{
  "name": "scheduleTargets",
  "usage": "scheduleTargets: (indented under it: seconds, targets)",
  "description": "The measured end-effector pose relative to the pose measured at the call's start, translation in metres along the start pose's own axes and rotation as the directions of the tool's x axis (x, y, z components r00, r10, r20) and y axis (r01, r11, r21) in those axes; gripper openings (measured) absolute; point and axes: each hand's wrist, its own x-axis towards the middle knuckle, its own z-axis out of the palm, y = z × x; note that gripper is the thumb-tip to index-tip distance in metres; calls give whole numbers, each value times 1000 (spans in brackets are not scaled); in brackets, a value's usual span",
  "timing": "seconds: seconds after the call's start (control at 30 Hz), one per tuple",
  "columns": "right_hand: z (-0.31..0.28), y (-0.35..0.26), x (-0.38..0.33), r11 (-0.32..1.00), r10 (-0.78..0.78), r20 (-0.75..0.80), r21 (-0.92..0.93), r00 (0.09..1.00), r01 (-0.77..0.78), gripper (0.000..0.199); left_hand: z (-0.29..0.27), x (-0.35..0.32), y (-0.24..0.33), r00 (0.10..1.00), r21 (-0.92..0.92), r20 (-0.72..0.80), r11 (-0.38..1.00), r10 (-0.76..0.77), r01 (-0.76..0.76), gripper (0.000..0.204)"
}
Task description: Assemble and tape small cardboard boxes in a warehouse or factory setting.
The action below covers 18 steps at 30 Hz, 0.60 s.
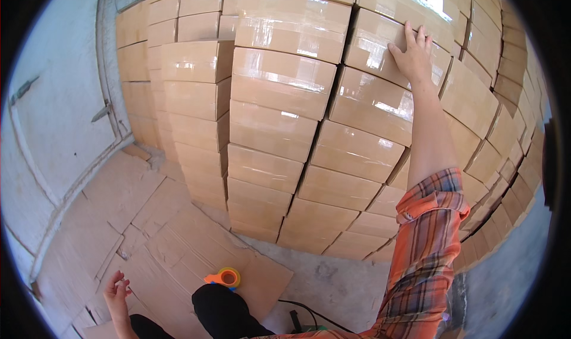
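Observation:
My right hand (pixel 414 55) reaches up and rests against the front of a taped cardboard carton (pixel 380 44) high in a stack, its fingers spread and nothing in its grip. Strips of clear, shiny tape run across this carton and its neighbours. Low on the left, my left hand (pixel 118 292) hangs near my leg, its fingers loosely bent and apart, with nothing visible in them. An orange tape dispenser with a yellow roll (pixel 227 277) is by my dark-trousered knee, partly hidden behind it, over the cardboard sheets (pixel 172 238).
Stacked cartons (pixel 282 77) form a wall in front and curve round to the right. A pale metal door (pixel 53 113) with latches stands at the left. Flattened cardboard covers part of the concrete floor (pixel 333 273). A black cable (pixel 306 307) lies near my body.

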Motion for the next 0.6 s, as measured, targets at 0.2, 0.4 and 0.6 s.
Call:
scheduleTargets:
  seconds: [0.2,0.4,0.6]
  targets:
    - [-6,-33,-26,999,16,-71,50,997,-12,68,-8,-2,-14,999,19,-10,999,-32,32,31]
    - [1,-144,-77,905,-420,-128,20,899,425,54,-5,-1,-20,999,14,-26,999,-29,29,30]
    - [29,-280,-92,727,-686,4,12,727,686,59,-38,-6,-56,998,52,-54,999,16,-13,29]
